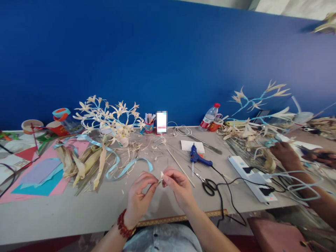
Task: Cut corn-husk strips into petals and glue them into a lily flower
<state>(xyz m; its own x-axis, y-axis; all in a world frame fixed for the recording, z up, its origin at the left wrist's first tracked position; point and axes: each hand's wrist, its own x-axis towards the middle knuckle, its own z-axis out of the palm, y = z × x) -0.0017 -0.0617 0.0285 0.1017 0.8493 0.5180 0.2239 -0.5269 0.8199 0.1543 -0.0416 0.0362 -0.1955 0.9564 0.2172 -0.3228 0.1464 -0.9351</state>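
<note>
A small pale husk piece (161, 176) is pinched between my two hands above the front middle of the table. My left hand (141, 194), with a red bead bracelet at the wrist, closes thumb and fingers on its lower left end. My right hand (178, 185) grips the piece from the right, fingers curled. A thin stem stands up close to my right fingers. Black-handled scissors (209, 186) and a blue glue gun (198, 156) lie to the right of my hands. A light blue ribbon (115, 169) curls on the left.
Dried husks (88, 162) and coloured paper (39, 178) cover the left side. Husk flowers (105, 115) stand behind. A white power strip (252, 180) with cables lies right, near another person's hand (285, 154). A bottle (209, 117) stands at the back.
</note>
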